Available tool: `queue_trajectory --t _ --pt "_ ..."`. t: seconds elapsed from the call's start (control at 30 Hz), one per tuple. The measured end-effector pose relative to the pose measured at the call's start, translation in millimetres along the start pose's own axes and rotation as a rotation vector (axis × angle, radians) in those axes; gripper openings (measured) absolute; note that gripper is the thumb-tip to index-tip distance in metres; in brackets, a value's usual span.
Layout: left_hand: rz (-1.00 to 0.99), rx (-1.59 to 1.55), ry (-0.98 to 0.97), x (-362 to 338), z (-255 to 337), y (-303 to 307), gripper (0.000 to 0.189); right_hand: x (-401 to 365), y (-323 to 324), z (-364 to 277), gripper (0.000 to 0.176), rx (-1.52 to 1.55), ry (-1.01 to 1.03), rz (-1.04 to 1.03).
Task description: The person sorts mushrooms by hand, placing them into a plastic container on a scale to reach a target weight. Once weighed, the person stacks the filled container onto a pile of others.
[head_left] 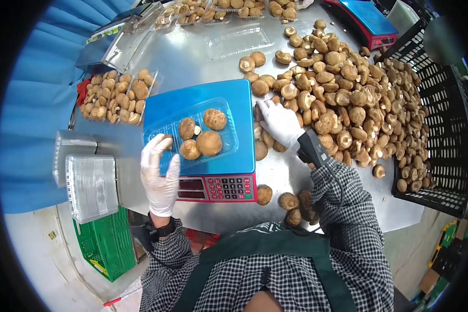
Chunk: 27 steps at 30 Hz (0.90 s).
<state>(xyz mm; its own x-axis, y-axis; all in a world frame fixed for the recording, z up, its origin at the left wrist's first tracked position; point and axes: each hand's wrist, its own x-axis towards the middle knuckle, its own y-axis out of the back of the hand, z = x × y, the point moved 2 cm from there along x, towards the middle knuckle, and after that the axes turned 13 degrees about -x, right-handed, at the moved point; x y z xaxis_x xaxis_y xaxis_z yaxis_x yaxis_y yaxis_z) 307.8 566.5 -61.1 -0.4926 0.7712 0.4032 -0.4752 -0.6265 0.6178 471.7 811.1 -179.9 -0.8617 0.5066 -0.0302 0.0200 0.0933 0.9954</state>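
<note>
A clear plastic tray [229, 112] holding several brown shiitake mushrooms [209, 143] sits on the blue platform of a weighing scale [203, 92]. At the tray's left end, my white-gloved left hand [158, 179] has its fingers curled on a shiitake mushroom [168, 141], partly hidden by the fingertips. My white-gloved right hand [280, 124] lies just right of the scale, at the near left edge of the mushroom pile [343, 88]. Its fingers stretch out over mushrooms there, and I see none gripped.
A black crate [442, 114] lies tipped at the right, mushrooms spilling from it. Filled trays [120, 99] stand at the left and far back. Stacked empty trays [92, 187] sit above a green crate [106, 244]. A second scale [366, 21] stands at the back right.
</note>
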Motion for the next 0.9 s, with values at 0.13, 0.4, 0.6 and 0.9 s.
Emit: queue_trajectory --t 0.13,0.4,0.6,0.9 --pt "-0.043 0.022 -0.107 3 21 -21 0.032 9 -16 -7 0.047 0.068 -0.027 0.060" --pt "-0.076 -0.066 -0.117 -5 44 -36 0.030 -31 37 8 0.053 0.590 -0.205 0.262" --pt "-0.234 -0.249 -0.117 -8 71 -83 0.033 -82 51 35 0.038 2.019 -0.199 0.056" --pt "-0.346 -0.664 0.089 -13 113 -148 0.067 -144 86 27 0.050 1.463 -0.183 0.084"
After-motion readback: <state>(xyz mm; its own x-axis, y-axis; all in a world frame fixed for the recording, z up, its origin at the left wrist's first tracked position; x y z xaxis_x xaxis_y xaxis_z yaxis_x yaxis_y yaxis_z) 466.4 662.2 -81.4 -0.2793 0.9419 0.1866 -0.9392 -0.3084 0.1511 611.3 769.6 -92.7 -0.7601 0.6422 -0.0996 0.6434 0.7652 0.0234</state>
